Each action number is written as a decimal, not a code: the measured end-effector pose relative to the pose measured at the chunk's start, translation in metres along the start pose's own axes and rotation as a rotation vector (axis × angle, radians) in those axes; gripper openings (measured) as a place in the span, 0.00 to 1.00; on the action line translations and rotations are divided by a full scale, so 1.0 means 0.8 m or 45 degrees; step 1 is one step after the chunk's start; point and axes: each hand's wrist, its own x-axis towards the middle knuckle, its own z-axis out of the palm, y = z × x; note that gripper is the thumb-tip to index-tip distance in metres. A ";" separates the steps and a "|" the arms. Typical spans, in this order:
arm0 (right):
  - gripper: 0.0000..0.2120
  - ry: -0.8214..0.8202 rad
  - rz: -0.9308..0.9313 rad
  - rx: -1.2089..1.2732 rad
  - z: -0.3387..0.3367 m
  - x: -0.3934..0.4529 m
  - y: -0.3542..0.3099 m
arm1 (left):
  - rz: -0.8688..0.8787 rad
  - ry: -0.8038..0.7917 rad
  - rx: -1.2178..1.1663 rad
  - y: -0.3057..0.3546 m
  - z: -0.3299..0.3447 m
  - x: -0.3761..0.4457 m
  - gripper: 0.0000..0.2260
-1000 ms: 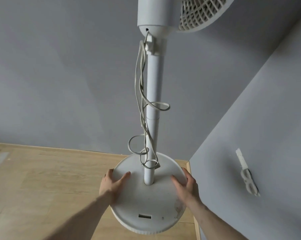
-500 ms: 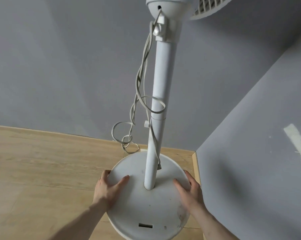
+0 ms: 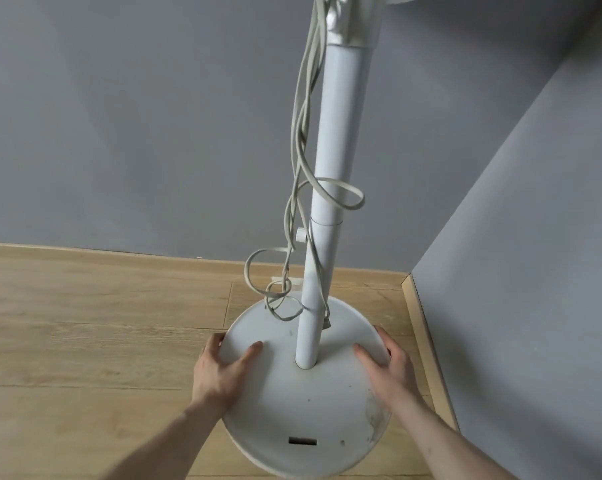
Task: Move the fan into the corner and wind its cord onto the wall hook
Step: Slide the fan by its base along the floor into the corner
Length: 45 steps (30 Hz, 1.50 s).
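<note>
The round base of the pedestal fan now sits nearer to the room corner than one second ago, and the skirting board along the right wall is just beside its right rim. In the earliest picture the base covered the corner line; now a strip of wooden floor shows between the base and the back wall, so the view has also risen and pulled back. I judge that the pushing step is nearly finished, with only a small gap left to the corner.

The left hand grips the left rim of the base: its thumb lies on top and the fingers curl round the edge. The right hand holds the right rim in the same way, thumb on top, fingers wrapped over the edge. Both kept this hold through all three pictures.

The cord hangs in loose loops beside the pole, and one loop reaches out left of the pole, above the base. Its loops have swung to a new shape. The wall hook, seen earlier on the right wall, is out of view now, and the fan head too. The winding is not yet begun.
</note>
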 end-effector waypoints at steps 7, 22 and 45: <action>0.16 0.052 -0.004 0.101 0.037 0.074 0.102 | 0.024 0.016 -0.028 -0.061 0.062 0.050 0.31; 0.24 -0.001 -0.008 0.036 0.078 0.148 0.192 | 0.074 0.044 -0.023 -0.133 0.130 0.118 0.31; 0.33 0.024 0.072 -0.220 0.066 0.186 0.267 | -0.008 -0.111 0.141 -0.176 0.214 0.122 0.40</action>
